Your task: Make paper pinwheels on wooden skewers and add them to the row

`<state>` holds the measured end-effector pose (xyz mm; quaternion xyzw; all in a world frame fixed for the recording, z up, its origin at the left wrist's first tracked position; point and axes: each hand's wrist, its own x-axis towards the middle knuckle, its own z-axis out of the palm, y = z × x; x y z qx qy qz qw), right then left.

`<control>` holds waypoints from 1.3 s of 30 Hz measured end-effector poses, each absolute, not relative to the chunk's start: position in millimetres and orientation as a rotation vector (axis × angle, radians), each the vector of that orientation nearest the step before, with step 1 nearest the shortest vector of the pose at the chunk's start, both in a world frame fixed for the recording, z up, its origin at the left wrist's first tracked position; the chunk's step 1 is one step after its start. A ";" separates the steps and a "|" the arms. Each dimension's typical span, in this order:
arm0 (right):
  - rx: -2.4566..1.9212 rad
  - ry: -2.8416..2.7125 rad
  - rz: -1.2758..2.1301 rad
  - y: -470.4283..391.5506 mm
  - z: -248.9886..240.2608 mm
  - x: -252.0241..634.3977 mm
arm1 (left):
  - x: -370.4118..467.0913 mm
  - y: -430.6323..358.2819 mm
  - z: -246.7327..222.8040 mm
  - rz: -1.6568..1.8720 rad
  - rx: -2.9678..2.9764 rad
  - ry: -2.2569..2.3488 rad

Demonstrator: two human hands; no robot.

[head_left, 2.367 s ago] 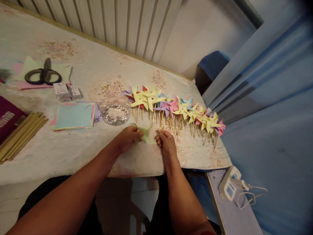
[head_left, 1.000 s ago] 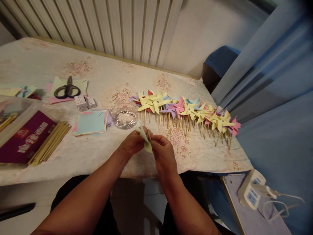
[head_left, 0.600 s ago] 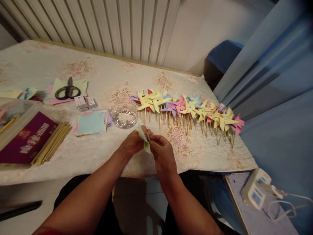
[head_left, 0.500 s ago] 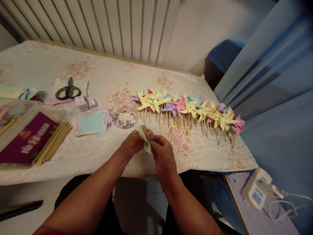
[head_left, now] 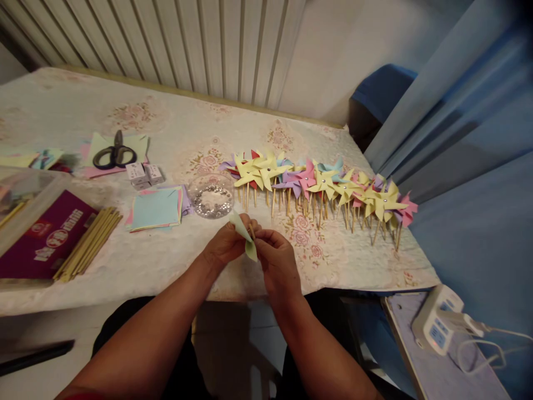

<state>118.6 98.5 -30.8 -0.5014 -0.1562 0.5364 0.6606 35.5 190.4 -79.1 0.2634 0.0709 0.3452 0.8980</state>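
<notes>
Above the table's front edge, my left hand (head_left: pixel 227 241) is closed around a pale green paper pinwheel (head_left: pixel 241 226), which is turned side-on. The short visible end of a wooden stick (head_left: pixel 251 231) shows between the fingers behind the paper. My right hand (head_left: pixel 277 261) is closed too, its thumb and fingertips pinching at the back of the pinwheel beside the stick. What exactly lies between those fingertips is hidden. Just beyond my hands sits a round clear dish (head_left: pixel 213 195) of small shiny metal fasteners.
Finished pinwheels (head_left: pixel 325 182) stand in a row to the right. On the left are stacked paper squares (head_left: pixel 156 209), small boxes (head_left: pixel 144 174), black scissors (head_left: pixel 115 155), a bundle of sticks (head_left: pixel 88 244) and a clear plastic bin (head_left: pixel 37 180). A power strip (head_left: pixel 438 320) lies at lower right.
Almost nothing differs. Both hands keep their hold on the pinwheel in the same place, and the view has shifted very slightly.
</notes>
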 end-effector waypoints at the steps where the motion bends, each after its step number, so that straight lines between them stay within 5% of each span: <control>1: -1.134 -0.353 1.214 98.6 -31.2 118.8 | 35.6 190.6 -79.6 0.715 0.543 0.147; 39: -1.270 -0.462 1.152 97.3 -32.2 121.4 | 35.0 191.0 -80.7 0.713 0.565 0.184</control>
